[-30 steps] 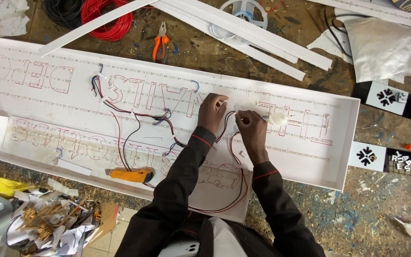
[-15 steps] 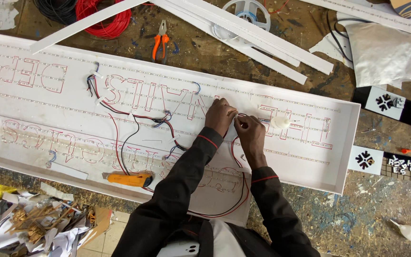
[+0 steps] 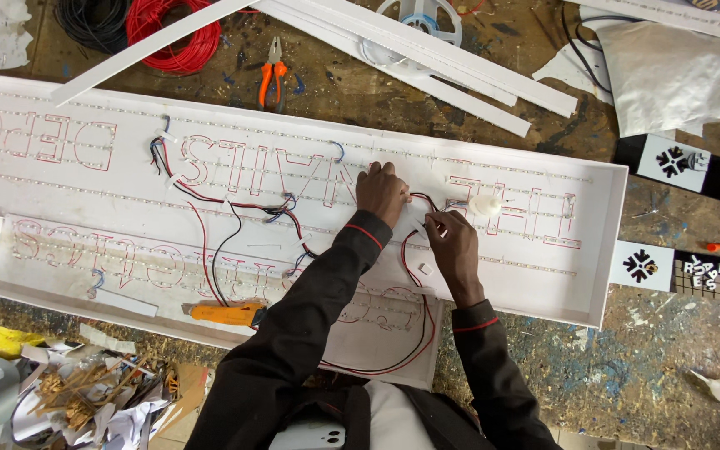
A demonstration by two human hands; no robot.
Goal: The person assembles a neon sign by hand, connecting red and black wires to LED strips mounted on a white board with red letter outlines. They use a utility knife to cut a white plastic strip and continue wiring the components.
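Observation:
A long white sign tray with outlined letters and rows of small lights lies across the workbench. Red and black wires loop over it. My left hand rests on the tray's middle, fingers curled over the wires. Just to its right, my right hand pinches a thin red and black wire end. A small white tube-like piece lies beside my right fingertips. Both sleeves are dark with red cuff trim.
An orange utility knife lies on the tray's lower part. Orange pliers, coils of red wire and black wire, white strips, a silver bag and scrap pile surround the tray.
Both hands have stayed close together on the wires at the tray's middle; the right hand shifted slightly toward the left. The view moved a little.

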